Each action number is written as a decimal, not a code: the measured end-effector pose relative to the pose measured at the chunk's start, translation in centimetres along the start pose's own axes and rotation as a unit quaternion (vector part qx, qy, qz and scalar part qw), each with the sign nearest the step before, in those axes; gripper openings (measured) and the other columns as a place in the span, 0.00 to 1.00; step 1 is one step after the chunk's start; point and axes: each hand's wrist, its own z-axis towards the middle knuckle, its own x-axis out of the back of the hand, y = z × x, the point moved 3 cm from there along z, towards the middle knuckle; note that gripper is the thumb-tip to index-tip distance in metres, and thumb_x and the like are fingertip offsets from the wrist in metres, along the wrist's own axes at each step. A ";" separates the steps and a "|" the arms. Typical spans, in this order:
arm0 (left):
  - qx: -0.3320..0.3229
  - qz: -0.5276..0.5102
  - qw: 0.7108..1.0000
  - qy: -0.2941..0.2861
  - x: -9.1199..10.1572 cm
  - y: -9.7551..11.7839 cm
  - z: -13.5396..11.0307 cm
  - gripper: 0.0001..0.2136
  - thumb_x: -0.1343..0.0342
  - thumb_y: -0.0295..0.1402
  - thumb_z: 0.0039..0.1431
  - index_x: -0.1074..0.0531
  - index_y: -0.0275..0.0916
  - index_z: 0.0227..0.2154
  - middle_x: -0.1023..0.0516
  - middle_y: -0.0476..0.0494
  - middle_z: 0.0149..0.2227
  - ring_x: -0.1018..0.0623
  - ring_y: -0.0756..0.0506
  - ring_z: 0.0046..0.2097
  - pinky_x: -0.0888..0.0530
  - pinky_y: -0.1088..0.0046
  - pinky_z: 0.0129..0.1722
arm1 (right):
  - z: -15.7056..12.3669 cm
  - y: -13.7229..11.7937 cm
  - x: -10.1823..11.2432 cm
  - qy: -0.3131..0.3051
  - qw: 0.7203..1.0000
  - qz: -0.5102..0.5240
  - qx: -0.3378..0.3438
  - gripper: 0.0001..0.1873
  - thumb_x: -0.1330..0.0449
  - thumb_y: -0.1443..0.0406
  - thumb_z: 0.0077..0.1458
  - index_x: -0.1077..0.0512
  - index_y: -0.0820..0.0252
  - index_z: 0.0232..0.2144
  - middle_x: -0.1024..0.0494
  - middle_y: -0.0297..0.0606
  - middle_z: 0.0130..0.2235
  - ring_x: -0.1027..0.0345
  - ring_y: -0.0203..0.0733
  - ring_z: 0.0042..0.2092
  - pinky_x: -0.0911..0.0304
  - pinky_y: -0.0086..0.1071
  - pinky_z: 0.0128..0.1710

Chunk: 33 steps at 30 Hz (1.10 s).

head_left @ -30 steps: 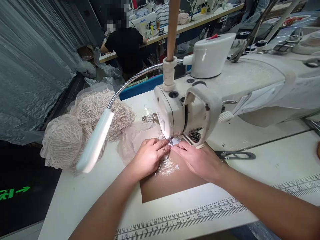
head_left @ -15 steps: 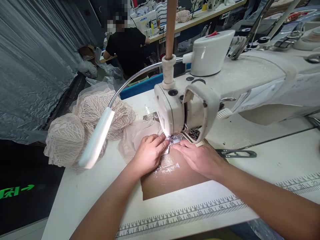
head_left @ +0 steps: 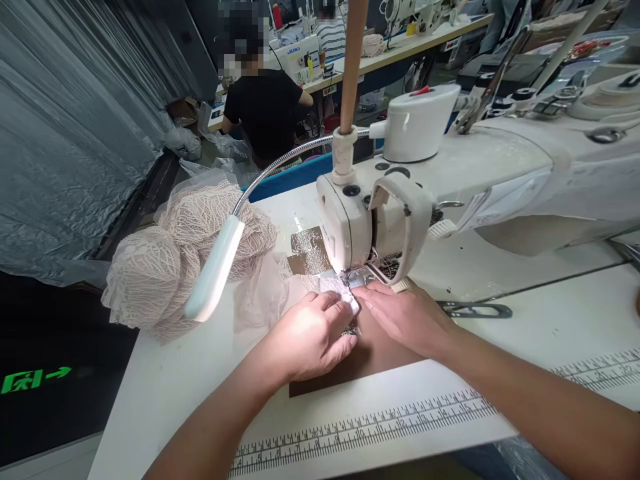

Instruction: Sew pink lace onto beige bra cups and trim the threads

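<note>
My left hand [head_left: 315,337] lies over pale pink lace fabric [head_left: 304,287]. Its fingers are bent and press the lace's end down, with the thumb drawn in below them. My right hand [head_left: 407,317] rests to the right of the needle area, fingers stretched out and nearly flat, the tips close to the lace's edge. The lace passes beneath the presser foot [head_left: 345,275] of a white sewing machine [head_left: 343,217]. Under both hands lies a brown sheet [head_left: 380,357] with shiny tape strips. What sits under my left palm is hidden.
A lamp [head_left: 215,270] on a bendable neck hangs left of the machine head. Bunched lace [head_left: 150,273] lies at the table's left. Thread snips [head_left: 477,310] are right of my right hand. A ruler strip [head_left: 370,427] runs along the front edge. A person [head_left: 263,110] sits beyond.
My left hand has slid nearer to me, its thumb now apart from the fingertips. More lace shows at the needle, and shiny taped patches behind it are uncovered. My right hand has barely moved.
</note>
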 end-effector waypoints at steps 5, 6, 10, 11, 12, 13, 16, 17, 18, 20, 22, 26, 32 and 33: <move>-0.042 -0.042 0.998 0.000 0.0 -0.2 0.1 0.22 0.56 0.42 0.63 0.36 0.33 0.54 0.32 0.35 0.52 0.30 0.42 0.50 0.30 0.66 0.51 | -0.2 -0.3 -0.3 -0.030 0.999 0.019 0.034 0.16 0.51 0.72 0.56 0.25 0.58 0.40 0.26 0.37 0.32 0.37 0.37 0.30 0.48 0.30 0.29; -0.040 -0.038 0.998 -0.005 0.0 -0.1 0.0 0.21 0.54 0.41 0.62 0.36 0.34 0.54 0.32 0.35 0.52 0.30 0.42 0.50 0.30 0.66 0.51 | -0.3 -0.3 -0.3 -0.035 0.998 0.018 0.038 0.16 0.51 0.72 0.57 0.25 0.58 0.41 0.26 0.37 0.32 0.37 0.37 0.31 0.48 0.30 0.29; -0.009 0.033 0.999 -0.034 -0.3 1.1 -1.0 0.24 0.47 0.29 0.51 0.37 0.35 0.53 0.31 0.37 0.50 0.30 0.40 0.46 0.28 0.63 0.46 | -0.4 -0.5 -0.3 -0.035 0.999 0.012 0.037 0.15 0.50 0.71 0.57 0.25 0.59 0.40 0.28 0.36 0.30 0.40 0.37 0.29 0.49 0.31 0.28; -0.002 0.057 0.998 -0.039 -0.6 1.3 -1.2 0.25 0.47 0.26 0.48 0.37 0.35 0.53 0.32 0.37 0.50 0.30 0.40 0.46 0.28 0.63 0.45 | -0.4 -0.5 -0.3 -0.033 0.999 0.013 0.039 0.15 0.50 0.72 0.57 0.25 0.59 0.41 0.28 0.36 0.30 0.40 0.36 0.29 0.49 0.31 0.28; 0.004 0.081 0.996 -0.043 -1.0 1.5 -1.2 0.26 0.48 0.23 0.47 0.37 0.35 0.53 0.32 0.37 0.50 0.31 0.39 0.46 0.28 0.62 0.44 | -0.4 -0.6 -0.2 -0.031 0.999 0.015 0.042 0.15 0.50 0.72 0.57 0.25 0.59 0.41 0.28 0.36 0.31 0.40 0.36 0.28 0.49 0.31 0.28; 0.010 0.103 0.994 -0.045 -1.3 1.6 -1.2 0.25 0.50 0.21 0.47 0.37 0.34 0.52 0.32 0.36 0.50 0.30 0.39 0.46 0.28 0.63 0.42 | -0.4 -0.6 -0.2 -0.030 0.998 0.018 0.044 0.15 0.50 0.72 0.57 0.25 0.59 0.41 0.28 0.36 0.31 0.39 0.36 0.28 0.48 0.31 0.28; 0.030 0.108 0.994 -0.016 -2.0 0.7 -0.6 0.14 0.54 0.19 0.52 0.31 0.33 0.41 0.28 0.36 0.42 0.29 0.41 0.41 0.29 0.65 0.39 | -0.4 -0.6 -0.1 -0.026 0.998 0.028 0.043 0.15 0.51 0.72 0.58 0.26 0.61 0.40 0.26 0.38 0.32 0.34 0.38 0.32 0.42 0.31 0.31; 0.032 0.073 0.997 0.006 -1.9 0.1 -0.4 0.10 0.55 0.20 0.55 0.31 0.34 0.35 0.28 0.38 0.38 0.29 0.43 0.38 0.29 0.67 0.37 | -0.5 -0.6 0.0 -0.021 0.998 0.032 0.043 0.15 0.51 0.71 0.58 0.26 0.62 0.41 0.25 0.39 0.34 0.33 0.40 0.35 0.40 0.32 0.34; 0.032 0.014 0.999 0.026 -1.8 -0.6 -0.3 0.08 0.55 0.23 0.59 0.31 0.35 0.31 0.28 0.41 0.33 0.29 0.44 0.35 0.30 0.69 0.36 | -0.6 -0.6 0.0 -0.013 0.998 0.035 0.044 0.14 0.51 0.70 0.59 0.27 0.62 0.42 0.24 0.40 0.36 0.32 0.41 0.37 0.38 0.34 0.36; 0.049 -0.162 0.985 0.045 -1.6 -2.3 -0.2 0.12 0.56 0.32 0.63 0.34 0.36 0.25 0.32 0.47 0.25 0.31 0.48 0.28 0.33 0.73 0.29 | -0.8 -0.7 0.2 0.013 0.998 0.037 0.049 0.14 0.49 0.67 0.60 0.29 0.62 0.45 0.24 0.41 0.40 0.31 0.43 0.41 0.36 0.36 0.40; 0.077 -0.342 0.936 0.036 -1.7 -4.0 -0.2 0.16 0.56 0.41 0.64 0.36 0.36 0.24 0.36 0.51 0.21 0.35 0.51 0.23 0.37 0.76 0.24 | -1.2 -1.0 0.4 0.040 0.997 0.024 0.061 0.16 0.47 0.62 0.60 0.31 0.64 0.48 0.24 0.43 0.42 0.30 0.44 0.43 0.35 0.38 0.42; 0.092 -0.466 0.878 0.054 -1.9 -6.0 -0.2 0.18 0.53 0.46 0.60 0.37 0.35 0.23 0.38 0.52 0.22 0.39 0.54 0.23 0.41 0.78 0.23 | -1.5 -2.1 0.8 0.061 0.993 -0.030 0.099 0.26 0.44 0.56 0.57 0.35 0.67 0.52 0.25 0.48 0.44 0.31 0.47 0.44 0.33 0.40 0.43; 0.081 -0.491 0.864 0.075 -2.0 -6.4 -0.1 0.18 0.51 0.47 0.58 0.38 0.36 0.23 0.39 0.52 0.23 0.40 0.54 0.25 0.41 0.78 0.24 | 0.2 -4.7 0.0 -0.004 0.992 -0.060 0.112 0.31 0.41 0.49 0.51 0.33 0.68 0.48 0.25 0.47 0.39 0.30 0.49 0.38 0.33 0.39 0.34; 0.076 -0.492 0.864 0.076 -2.0 -6.4 -0.1 0.19 0.50 0.47 0.58 0.38 0.35 0.23 0.39 0.52 0.23 0.40 0.54 0.25 0.41 0.77 0.24 | 0.7 -5.1 -0.3 -0.005 0.992 -0.061 0.107 0.30 0.41 0.49 0.51 0.32 0.68 0.47 0.25 0.47 0.38 0.30 0.49 0.37 0.34 0.38 0.33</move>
